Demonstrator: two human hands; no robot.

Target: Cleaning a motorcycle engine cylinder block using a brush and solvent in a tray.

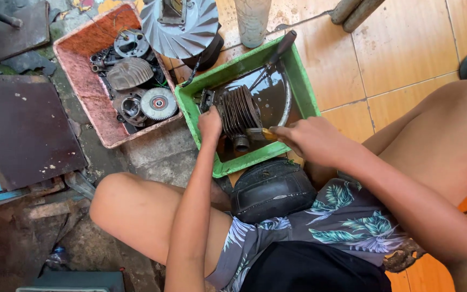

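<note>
Black seat point(271, 189) seen nearest, between the knees. Finned cylinder point(239, 111) held in green tub point(304, 86) of dark liquid, gripped at its end by left hand point(210, 123). Brush point(259, 134) clamped in closed right hand point(304, 138), touching cylinder. Red tray point(82, 75) of engine parts beyond.

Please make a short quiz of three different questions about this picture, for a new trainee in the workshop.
1. True or false: the finned engine cylinder lies in the red tray.
2. Which hand steadies the cylinder? A) left hand B) right hand
3. Fill in: the green tray holds a dark ______.

Key:
1. False; it lies in the green tray.
2. A; the right hand holds a small brush with a yellow handle against the cylinder.
3. Liquid.
</note>
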